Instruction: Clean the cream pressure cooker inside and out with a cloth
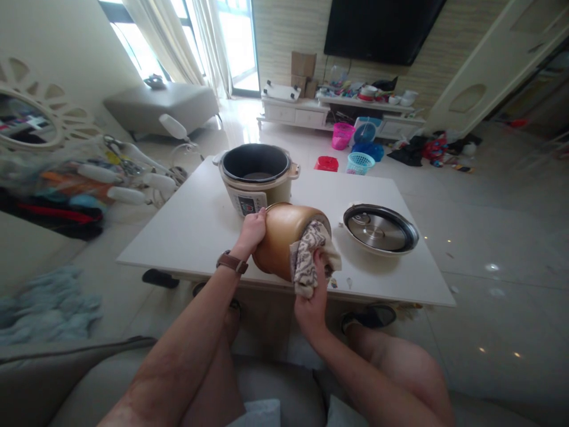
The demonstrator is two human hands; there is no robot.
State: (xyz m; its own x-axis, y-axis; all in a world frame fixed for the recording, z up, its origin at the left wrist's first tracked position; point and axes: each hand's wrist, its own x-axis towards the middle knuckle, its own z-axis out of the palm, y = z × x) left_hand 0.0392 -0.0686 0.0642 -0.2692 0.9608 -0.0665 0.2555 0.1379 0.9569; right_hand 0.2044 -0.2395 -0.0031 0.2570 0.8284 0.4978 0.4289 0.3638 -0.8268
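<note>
A gold-brown inner cooking pot (280, 240) is tipped on its side above the near part of the white table. My left hand (252, 232), with a brown watch strap at the wrist, is closed on the pot's rim. My right hand (312, 305) grips a patterned grey-and-cream cloth (309, 258) and presses it against the pot's bottom. Behind the pot stands the electric pressure cooker body (278, 191), its dark inside facing up. To the right, the round cooker lid (377, 231) lies with its metal underside up. The pot's inside is hidden.
The white table (178, 237) has its near edge just beyond my knees. Small bits (349, 283) lie near that edge. On the floor behind are a pink basket (342, 136), a light-blue basket (360, 162) and a red container (326, 163). A lamp with white shades (127, 196) stands left.
</note>
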